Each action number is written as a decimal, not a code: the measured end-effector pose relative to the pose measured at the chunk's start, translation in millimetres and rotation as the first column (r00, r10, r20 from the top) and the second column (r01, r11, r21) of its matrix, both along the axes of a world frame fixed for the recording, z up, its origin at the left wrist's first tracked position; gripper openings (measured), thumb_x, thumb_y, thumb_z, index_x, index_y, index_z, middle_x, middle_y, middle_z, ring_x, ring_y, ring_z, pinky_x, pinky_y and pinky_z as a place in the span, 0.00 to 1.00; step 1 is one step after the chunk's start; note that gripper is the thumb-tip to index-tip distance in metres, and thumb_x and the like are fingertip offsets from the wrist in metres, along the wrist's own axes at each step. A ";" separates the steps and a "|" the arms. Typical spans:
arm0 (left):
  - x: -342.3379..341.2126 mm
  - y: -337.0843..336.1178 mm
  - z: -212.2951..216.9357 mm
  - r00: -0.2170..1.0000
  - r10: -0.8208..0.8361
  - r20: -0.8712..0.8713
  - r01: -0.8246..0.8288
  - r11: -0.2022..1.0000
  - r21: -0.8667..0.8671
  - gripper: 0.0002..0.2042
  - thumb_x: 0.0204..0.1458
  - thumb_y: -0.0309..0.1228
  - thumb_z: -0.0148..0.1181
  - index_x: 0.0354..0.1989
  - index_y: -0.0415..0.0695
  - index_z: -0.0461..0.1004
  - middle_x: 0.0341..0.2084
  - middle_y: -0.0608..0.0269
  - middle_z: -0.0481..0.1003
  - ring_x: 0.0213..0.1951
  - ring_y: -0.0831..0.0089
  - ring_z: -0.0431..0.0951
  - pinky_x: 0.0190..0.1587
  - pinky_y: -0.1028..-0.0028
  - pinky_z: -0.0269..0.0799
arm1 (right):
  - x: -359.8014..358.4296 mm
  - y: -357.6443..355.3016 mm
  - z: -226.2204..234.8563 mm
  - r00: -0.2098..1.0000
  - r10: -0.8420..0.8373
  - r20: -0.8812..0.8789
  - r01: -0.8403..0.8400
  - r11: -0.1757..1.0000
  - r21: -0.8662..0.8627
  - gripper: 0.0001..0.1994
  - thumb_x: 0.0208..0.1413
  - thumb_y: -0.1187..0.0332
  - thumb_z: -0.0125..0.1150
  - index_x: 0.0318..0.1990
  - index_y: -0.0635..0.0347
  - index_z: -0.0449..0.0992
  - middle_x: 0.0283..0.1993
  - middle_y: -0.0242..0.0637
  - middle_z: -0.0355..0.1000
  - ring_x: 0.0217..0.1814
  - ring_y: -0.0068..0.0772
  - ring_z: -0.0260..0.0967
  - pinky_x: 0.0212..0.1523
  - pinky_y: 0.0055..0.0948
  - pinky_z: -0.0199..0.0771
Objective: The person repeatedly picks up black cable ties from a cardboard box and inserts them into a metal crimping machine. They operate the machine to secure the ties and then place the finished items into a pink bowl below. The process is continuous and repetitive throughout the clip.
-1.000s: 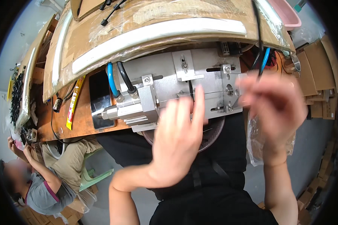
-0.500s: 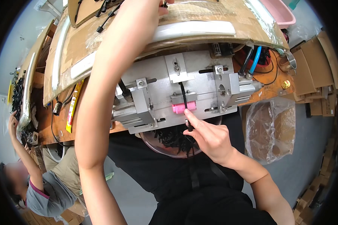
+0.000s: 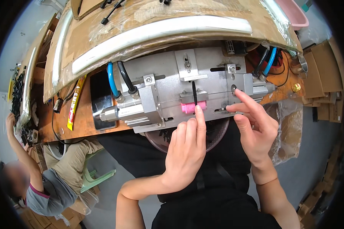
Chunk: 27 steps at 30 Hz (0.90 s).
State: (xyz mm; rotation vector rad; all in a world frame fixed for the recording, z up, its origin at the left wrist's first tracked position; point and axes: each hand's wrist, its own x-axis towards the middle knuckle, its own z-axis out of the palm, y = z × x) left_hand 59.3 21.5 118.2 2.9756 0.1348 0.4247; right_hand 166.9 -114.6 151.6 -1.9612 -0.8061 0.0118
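Note:
A thin black cable-like piece (image 3: 194,91) lies lengthwise across a metal fixture (image 3: 214,82) and over a pink block (image 3: 188,108) near its front edge. My left hand (image 3: 185,150) closes over its near end, index fingertip pressed onto it at the block. That hand's thumb and the piece's near end are hidden underneath. To the right, my right hand (image 3: 258,128) is raised with fingers apart and nothing visible in it, its index fingertip close to the fixture's right clamp block (image 3: 239,86).
Cylinders with blue and black hoses (image 3: 111,80) flank the fixture. Above it hangs a cardboard-covered shelf (image 3: 141,23) holding black pieces. A phone (image 3: 101,103) and yellow packet (image 3: 75,105) lie left. Below sits a bowl (image 3: 218,133) of black pieces. Another person (image 3: 51,191) works at far left.
My left hand has come down from the shelf to the black piece at the pink block. My right hand has let go and moved right, its fingers spreading.

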 end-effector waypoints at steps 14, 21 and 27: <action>122.8 91.6 90.1 0.919 -0.057 0.390 0.076 0.996 -0.035 0.14 0.48 0.20 0.57 0.45 0.37 0.72 0.38 0.49 0.70 0.41 0.53 0.72 0.45 0.63 0.69 | 165.8 66.3 78.4 0.758 -0.159 0.633 0.207 0.978 -0.002 0.12 0.59 0.64 0.62 0.43 0.65 0.79 0.28 0.36 0.76 0.30 0.22 0.73 0.30 0.22 0.67; 170.0 142.3 104.2 0.959 -0.175 0.222 0.193 0.979 -0.062 0.07 0.48 0.18 0.60 0.35 0.37 0.74 0.34 0.51 0.73 0.39 0.51 0.74 0.43 0.62 0.71 | 265.0 135.0 99.5 0.801 -0.178 0.572 0.456 0.800 -0.390 0.16 0.57 0.60 0.57 0.33 0.67 0.79 0.35 0.54 0.77 0.40 0.53 0.76 0.42 0.44 0.74; 110.5 180.7 115.3 0.962 -0.247 0.114 0.267 0.941 -0.207 0.11 0.44 0.14 0.58 0.36 0.39 0.77 0.31 0.57 0.75 0.38 0.58 0.73 0.42 0.63 0.68 | 210.4 133.5 90.2 0.777 0.153 0.611 0.171 0.883 -0.438 0.11 0.52 0.65 0.66 0.34 0.64 0.76 0.28 0.44 0.75 0.33 0.42 0.74 0.37 0.38 0.72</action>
